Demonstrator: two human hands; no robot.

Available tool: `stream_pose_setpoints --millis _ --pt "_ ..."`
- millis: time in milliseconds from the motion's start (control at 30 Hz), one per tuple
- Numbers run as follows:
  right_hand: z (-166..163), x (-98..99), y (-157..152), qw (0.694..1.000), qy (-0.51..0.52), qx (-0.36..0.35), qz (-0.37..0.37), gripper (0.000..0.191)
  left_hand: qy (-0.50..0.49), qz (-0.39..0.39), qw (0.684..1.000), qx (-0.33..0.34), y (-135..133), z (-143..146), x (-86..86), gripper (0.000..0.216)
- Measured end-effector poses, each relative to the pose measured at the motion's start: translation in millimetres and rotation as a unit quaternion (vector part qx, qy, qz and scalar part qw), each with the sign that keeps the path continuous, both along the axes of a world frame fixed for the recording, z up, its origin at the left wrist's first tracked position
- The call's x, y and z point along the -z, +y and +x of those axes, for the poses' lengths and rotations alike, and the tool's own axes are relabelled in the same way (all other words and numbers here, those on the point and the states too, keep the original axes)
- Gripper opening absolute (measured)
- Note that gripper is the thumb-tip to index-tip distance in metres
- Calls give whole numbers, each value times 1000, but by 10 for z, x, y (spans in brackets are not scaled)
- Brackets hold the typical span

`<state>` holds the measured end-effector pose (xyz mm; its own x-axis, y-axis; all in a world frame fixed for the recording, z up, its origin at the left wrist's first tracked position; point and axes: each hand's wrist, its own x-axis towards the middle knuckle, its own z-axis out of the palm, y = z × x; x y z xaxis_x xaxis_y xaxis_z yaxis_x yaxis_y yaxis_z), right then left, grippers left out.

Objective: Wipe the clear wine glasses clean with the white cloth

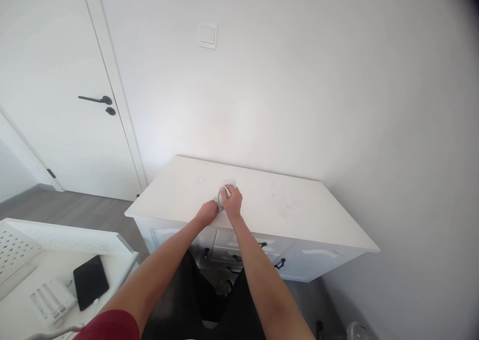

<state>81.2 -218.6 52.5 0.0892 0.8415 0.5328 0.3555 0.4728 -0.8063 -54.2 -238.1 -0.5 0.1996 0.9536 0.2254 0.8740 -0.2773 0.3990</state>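
Observation:
My right hand [232, 202] is closed on a small white cloth or wipe [227, 188] pressed against the top of a white cabinet [299, 210]. My left hand [208, 212] rests at the cabinet's front edge, just left of the right hand, with its fingers curled; what it holds, if anything, is hidden. Faint smudges show on the cabinet top to the right of my hands. Below the top are drawers with black handles [280, 264].
A white door with a black handle [95, 100] stands at the left. A light switch [207, 35] is on the wall above. At the lower left, a white table [22, 300] carries a black tablet [90, 281] and a white remote-like device [52, 300].

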Motion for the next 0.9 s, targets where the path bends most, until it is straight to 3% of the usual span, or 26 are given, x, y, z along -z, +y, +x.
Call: stream_pose_setpoints --millis 67,167,267,367,433,667,800,900 --pt "-40 -7 -5 1000 17 17 2 34 1 4 1000 7 -9 -1 -6 23" --pt "-116 20 5 976 212 29 -42 40 -11 17 1000 18 -37 -6 -31 27" --pt "-205 89 -28 929 357 -54 -87 43 -28 30 999 22 -59 -22 -42 38" --pt "-277 154 -120 900 400 -136 -107 45 -41 40 998 32 -67 -39 -38 48" --pt "-303 169 -189 904 384 -151 -107 46 -46 45 997 36 -63 -45 -34 47" --pt "-249 101 -263 969 209 -108 -78 53 -22 44 997 57 -34 -18 -32 26" --pt "-70 135 -195 980 147 -115 -70 53 -3 57 995 84 -47 21 -48 20" --pt "143 174 -118 985 116 -101 -74 43 -8 79 994 78 -61 41 -64 18"
